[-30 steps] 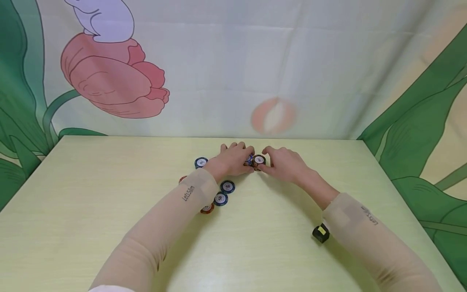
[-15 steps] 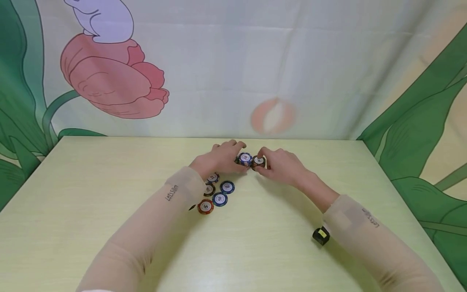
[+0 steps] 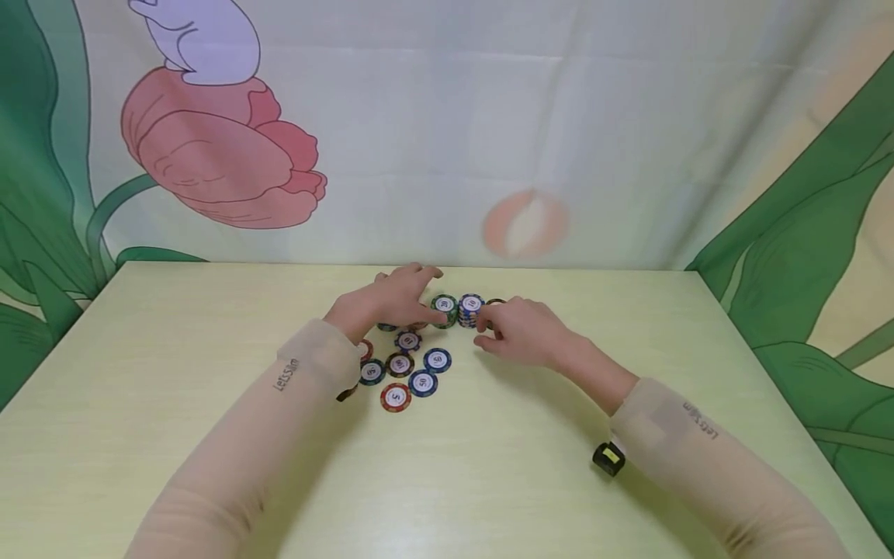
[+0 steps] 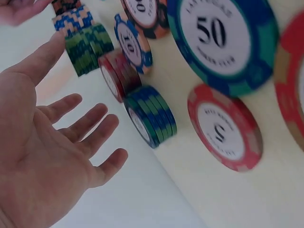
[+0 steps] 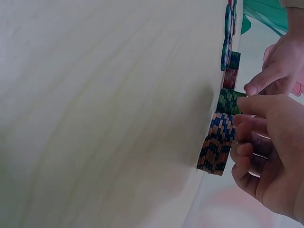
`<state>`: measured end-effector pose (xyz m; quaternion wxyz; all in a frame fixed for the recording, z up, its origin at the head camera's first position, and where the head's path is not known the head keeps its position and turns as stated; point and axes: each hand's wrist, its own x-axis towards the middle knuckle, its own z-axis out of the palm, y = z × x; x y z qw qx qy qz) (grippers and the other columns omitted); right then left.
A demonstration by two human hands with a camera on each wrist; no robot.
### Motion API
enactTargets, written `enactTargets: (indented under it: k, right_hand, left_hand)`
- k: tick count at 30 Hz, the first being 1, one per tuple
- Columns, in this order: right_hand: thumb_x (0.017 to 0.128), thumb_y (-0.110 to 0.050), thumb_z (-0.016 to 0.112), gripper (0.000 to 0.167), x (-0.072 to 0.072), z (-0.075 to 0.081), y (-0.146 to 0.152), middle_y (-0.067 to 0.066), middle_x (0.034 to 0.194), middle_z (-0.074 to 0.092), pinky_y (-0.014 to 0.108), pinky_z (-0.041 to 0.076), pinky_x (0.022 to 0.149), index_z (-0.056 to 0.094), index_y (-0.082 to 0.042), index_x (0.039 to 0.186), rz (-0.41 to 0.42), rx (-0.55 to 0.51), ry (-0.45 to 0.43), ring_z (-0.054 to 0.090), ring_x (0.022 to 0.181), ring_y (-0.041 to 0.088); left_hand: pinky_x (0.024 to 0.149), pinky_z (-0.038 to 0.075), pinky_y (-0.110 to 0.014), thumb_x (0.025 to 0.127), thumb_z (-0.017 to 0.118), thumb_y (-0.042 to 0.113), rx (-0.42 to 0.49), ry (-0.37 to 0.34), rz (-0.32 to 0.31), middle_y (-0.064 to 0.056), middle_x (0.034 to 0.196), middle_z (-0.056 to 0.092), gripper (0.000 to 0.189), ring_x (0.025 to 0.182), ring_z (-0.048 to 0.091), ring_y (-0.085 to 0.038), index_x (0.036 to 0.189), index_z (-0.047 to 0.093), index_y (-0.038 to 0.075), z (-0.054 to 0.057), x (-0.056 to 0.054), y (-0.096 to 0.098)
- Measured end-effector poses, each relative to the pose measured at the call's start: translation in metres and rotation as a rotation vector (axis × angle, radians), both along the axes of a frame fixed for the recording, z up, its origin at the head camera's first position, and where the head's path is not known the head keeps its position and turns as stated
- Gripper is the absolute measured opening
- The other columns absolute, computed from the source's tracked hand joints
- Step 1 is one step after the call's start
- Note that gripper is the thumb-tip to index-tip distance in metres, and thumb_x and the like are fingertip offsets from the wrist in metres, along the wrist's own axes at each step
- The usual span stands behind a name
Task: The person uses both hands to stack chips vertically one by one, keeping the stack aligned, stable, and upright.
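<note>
While a printed cloth backdrop (image 3: 433, 140) closes the far side, a pale bench (image 3: 489, 473) carries poker chips in the area between two sleeved arms. The left hand (image 3: 394, 296) spreads over the short stacks; its grip is apart and holds nothing, the thumb beside the green stack. The right hand (image 3: 527, 332) lies near the opposite end; its grip is loosely bent, with nothing visible inside it, and whether a fingertip touches the blue-and-peach stack cannot be told. Placed thus, the hands flank the row and presumably have access from both ends.

Near the bench's far edge stand the taller brown stack (image 5: 213, 156), blue-and-peach stack (image 3: 471, 307) and green stack (image 3: 444, 307), then the lower blue-green stack (image 4: 154, 118) and red stack (image 4: 118, 76). Chips lie face on face, which keeps each pile upright; the single-colour grouping suggests sorting by value. Smallest are the loose chips nearer the person, including a blue 50 chip (image 3: 423, 383), a red 5 chip (image 3: 396, 397) and a 10 chip (image 3: 408, 341), lying flat with their printed values uppermost.
</note>
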<state>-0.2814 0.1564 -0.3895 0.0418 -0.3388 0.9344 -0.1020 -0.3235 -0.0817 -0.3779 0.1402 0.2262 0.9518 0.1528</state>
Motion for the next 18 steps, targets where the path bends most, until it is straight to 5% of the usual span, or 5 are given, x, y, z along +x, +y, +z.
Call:
enactTargets:
  k: [5,12,18]
  right_hand:
    - [0.098,-0.029,0.071,0.015,0.003,0.000,-0.005,-0.007,0.069,0.058,0.030,0.045,0.057,0.072,-0.015,0.104,0.025,0.039,-0.017,0.054,0.063,0.011]
    - [0.098,-0.027,0.071,0.013,0.005,-0.001,-0.009,-0.009,0.070,0.058,0.030,0.046,0.058,0.072,-0.017,0.106,0.063,0.048,-0.023,0.053,0.063,0.010]
    - [0.098,-0.025,0.070,0.015,0.004,-0.006,-0.012,-0.010,0.069,0.058,0.030,0.046,0.060,0.073,-0.017,0.111,0.097,0.047,-0.029,0.052,0.063,0.009]
  left_hand:
    - [0.114,0.022,-0.067,0.096,0.072,0.041,0.041,-0.045,0.000,-0.019,0.159,0.036,0.079,0.144,0.037,-0.036,0.157,0.036,0.007,0.003,0.003,-0.016]
    - [0.111,0.036,-0.054,0.096,0.073,0.026,0.067,-0.141,-0.028,-0.024,0.152,0.040,0.073,0.137,0.043,-0.038,0.155,0.037,0.002,0.006,0.009,-0.040]
    - [0.110,0.038,-0.054,0.095,0.075,0.021,0.032,-0.154,-0.011,-0.023,0.146,0.044,0.068,0.129,0.047,-0.036,0.151,0.042,0.001,0.005,0.013,-0.051]
